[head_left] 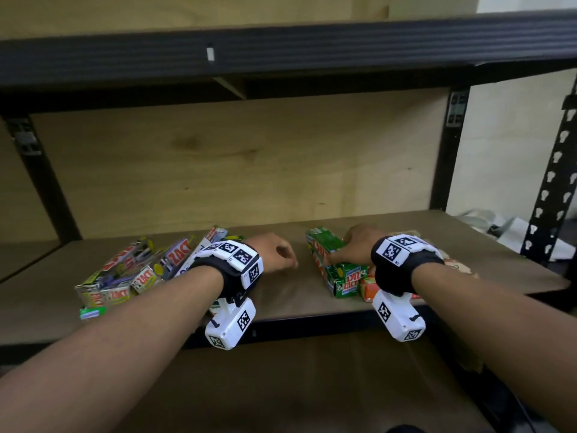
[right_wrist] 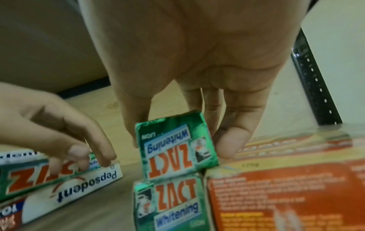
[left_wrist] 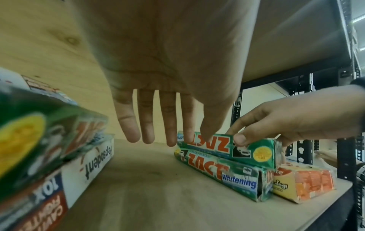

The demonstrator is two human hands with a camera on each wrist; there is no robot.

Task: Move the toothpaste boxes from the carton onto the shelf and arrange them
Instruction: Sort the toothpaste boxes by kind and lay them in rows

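Note:
On the wooden shelf (head_left: 281,301), two green Zact toothpaste boxes are stacked right of centre. My right hand (head_left: 352,245) pinches the top green box (head_left: 324,242) from above, thumb on one long side and fingers on the other (right_wrist: 173,148); this box rests on the lower green box (head_left: 343,278). Between the two groups of boxes, just above the shelf, my left hand (head_left: 281,254) hangs with straight fingers (left_wrist: 169,117) and holds nothing. A loose heap of toothpaste boxes (head_left: 134,267) lies on the left. The carton is out of sight.
An orange box (head_left: 368,289) lies flat against the right side of the green stack. A white Pepsodent box (left_wrist: 94,164) sits at the near edge of the left heap. Bare shelf board runs between heap and stack. A black shelf beam (head_left: 281,57) crosses overhead.

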